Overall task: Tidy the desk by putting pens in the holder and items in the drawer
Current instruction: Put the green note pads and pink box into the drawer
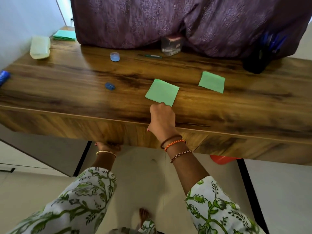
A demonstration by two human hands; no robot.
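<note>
- Reaching up from the lower middle of the frame, the right hand [162,118] has its curled fingers at the near corner of the nearer square green paper pad [162,92]; it seems to pinch that corner, though the grip itself is hidden behind the knuckles.
- Lower left of it, the left hand [108,146] hooks under the brown wooden drawer front [70,126], fingers out of sight, so I cannot tell how it grips.
- That pad lies flat, just beyond the right hand, its near corner pointing at the desk's front edge; the drawer sits below and left, so the move probably runs down-left.
- A second square green paper pad [211,82] lies to the right.
- A green-capped pen [153,56] lies crosswise at upper centre, well apart from the black pen holder [258,59] at upper right.
</note>
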